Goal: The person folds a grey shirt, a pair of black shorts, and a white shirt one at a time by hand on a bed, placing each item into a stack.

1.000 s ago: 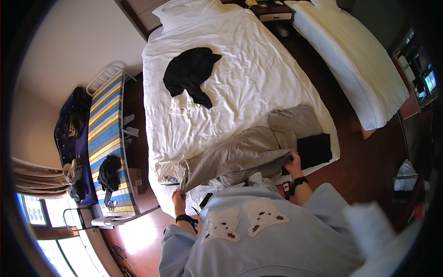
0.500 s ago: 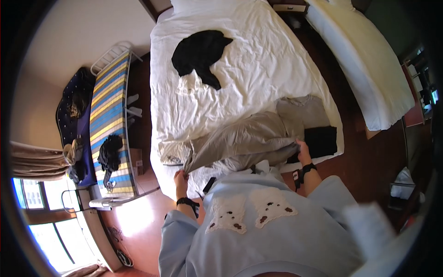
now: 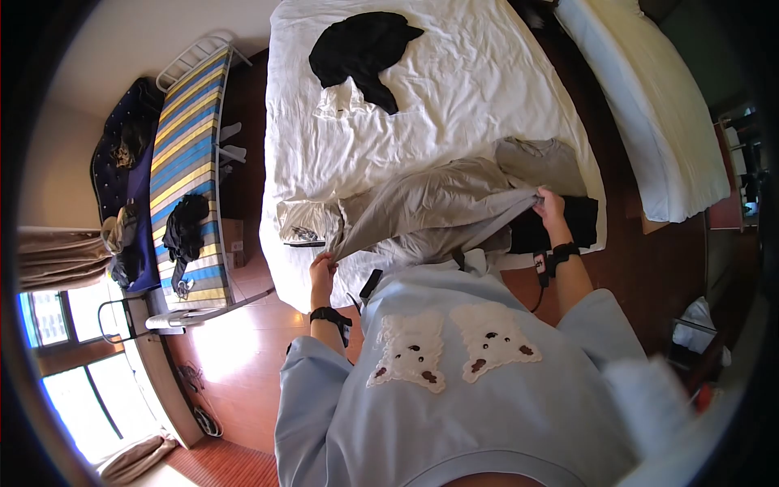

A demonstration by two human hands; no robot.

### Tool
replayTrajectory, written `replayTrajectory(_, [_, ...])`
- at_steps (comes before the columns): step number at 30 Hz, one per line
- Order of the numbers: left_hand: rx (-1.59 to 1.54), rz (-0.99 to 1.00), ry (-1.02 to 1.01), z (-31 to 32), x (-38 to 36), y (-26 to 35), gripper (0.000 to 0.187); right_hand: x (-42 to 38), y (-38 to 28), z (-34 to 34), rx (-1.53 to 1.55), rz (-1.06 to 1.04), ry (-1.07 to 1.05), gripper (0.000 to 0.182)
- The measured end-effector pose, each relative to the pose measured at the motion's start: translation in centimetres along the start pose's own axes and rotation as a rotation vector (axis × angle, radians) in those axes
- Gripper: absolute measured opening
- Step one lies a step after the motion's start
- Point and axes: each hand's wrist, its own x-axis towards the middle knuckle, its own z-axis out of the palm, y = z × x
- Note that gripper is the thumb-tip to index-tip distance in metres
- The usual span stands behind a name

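A grey-beige garment [image 3: 430,207] stretches across the near end of the white bed, its near edge pulled taut between my hands. My left hand [image 3: 322,274] is closed on its left corner, just past the mattress edge. At the other corner, my right hand [image 3: 553,209] pinches the cloth, close to a black folded cloth [image 3: 574,223]. Behind that lies a folded grey-beige piece [image 3: 540,165], which the garment partly overlaps. To the left, a pale folded item [image 3: 300,221] rests near the bed's edge. Folds hide the garment's exact kind.
Farther up the white bed [image 3: 462,97] lie a black garment [image 3: 361,53] and a small cream cloth [image 3: 342,101]. A striped folding bed [image 3: 191,122] with black clothing [image 3: 187,231] stands left. A white-covered mattress [image 3: 649,114] is at the right.
Both hands have lifted the garment's near edge slightly, and my right hand has moved a little outward and away from my body. The head view has tilted down.
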Motion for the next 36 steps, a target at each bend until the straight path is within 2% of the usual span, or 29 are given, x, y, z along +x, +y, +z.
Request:
replayTrajectory(4, [-0.002,-0.013,0.002,-0.2,0.7,-0.4,0.016,-0.6,-4.1,1.0,0.122,-0.072,-0.245,0.019])
replayTrajectory(9, [0.013,-0.078,0.082,1.5,2.3,-3.0,0.01,-3.8,-7.3,2.4,0.046,-0.123,-0.299,0.022])
replayTrajectory(11, [0.008,-0.087,0.026,1.7,3.4,-4.6,0.017,-4.9,-7.3,2.6,0.012,-0.131,-0.262,0.024])
replayTrajectory(13, [-0.175,-0.103,0.278,3.0,4.5,-6.9,0.02,-5.6,-7.0,1.8,-0.006,-0.131,-0.194,0.025])
replayTrajectory(14, [-0.329,-0.12,0.375,1.8,9.0,-12.2,0.02,-5.4,-6.6,1.0,-0.018,-0.096,-0.171,0.026])
replayTrajectory(15, [-0.002,0.081,-0.146,-0.8,8.6,-12.8,0.011,-5.4,-6.0,0.1,-0.034,-0.076,-0.136,0.026])
replayTrajectory(17, [0.046,0.052,-0.097,-1.3,9.0,-14.0,0.007,-5.7,-5.0,-1.5,-0.06,-0.047,-0.066,0.027])
replayTrajectory(19, [0.98,0.402,-0.05,1.1,3.1,-8.9,0.016,-6.8,-4.4,-2.4,-0.101,0.01,0.04,0.027])
replayTrajectory(21, [-0.366,-0.247,0.041,1.0,6.0,-11.0,0.016,-7.1,-4.0,-3.2,-0.127,0.048,0.111,0.028])
replayTrajectory(24, [0.152,0.084,-0.108,0.7,5.9,-12.2,0.019,-6.7,-3.0,-4.0,-0.16,0.07,0.17,0.03])
replayTrajectory(27, [-0.352,-0.194,0.032,1.9,7.2,-11.5,0.018,-6.4,-2.4,-4.3,-0.164,0.038,0.158,0.03])
replayTrajectory(28, [-0.425,-0.317,0.084,2.8,6.7,-9.7,0.017,-6.5,-2.3,-4.3,-0.183,0.041,0.158,0.03])
replayTrajectory(31, [-0.349,-0.265,0.121,5.5,5.3,-6.8,0.03,-6.5,-2.7,-4.5,-0.224,0.039,0.161,0.03])
replayTrajectory(32, [-0.368,-0.176,0.087,6.1,5.2,-6.5,0.027,-6.6,-2.7,-4.4,-0.227,0.037,0.162,0.03])
replayTrajectory(35, [-0.63,-0.119,-0.319,4.9,8.3,-9.8,0.026,-6.6,-2.9,-4.5,-0.248,0.033,0.155,0.032])
replayTrajectory(36, [-0.488,-0.156,-0.288,5.3,8.3,-9.5,0.027,-6.7,-3.0,-4.3,-0.254,0.034,0.156,0.032])
